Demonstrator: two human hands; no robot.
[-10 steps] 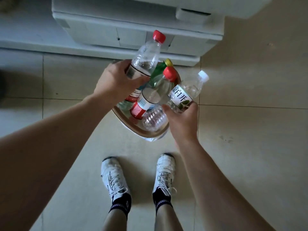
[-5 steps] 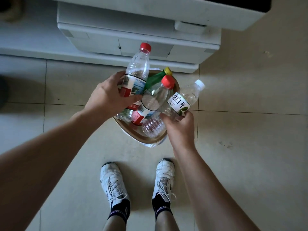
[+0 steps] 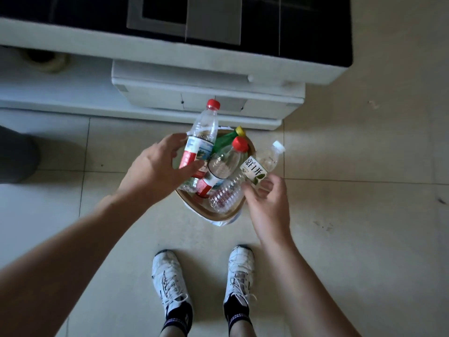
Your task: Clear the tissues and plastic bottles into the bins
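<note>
Dim, soft daylight from the right; wide-angle bending at edges.

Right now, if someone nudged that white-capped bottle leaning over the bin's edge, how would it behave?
The white-capped bottle looks empty, so probably very light. It leans out over the bin rim atop other bottles, so a nudge could tip it onto the floor. Round and smooth, it would likely roll.

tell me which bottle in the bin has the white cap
The clear bottle with the white label, leaning over the bin's right rim by the right hand. Two others have red caps, and the green bottle has a yellow one.
</note>
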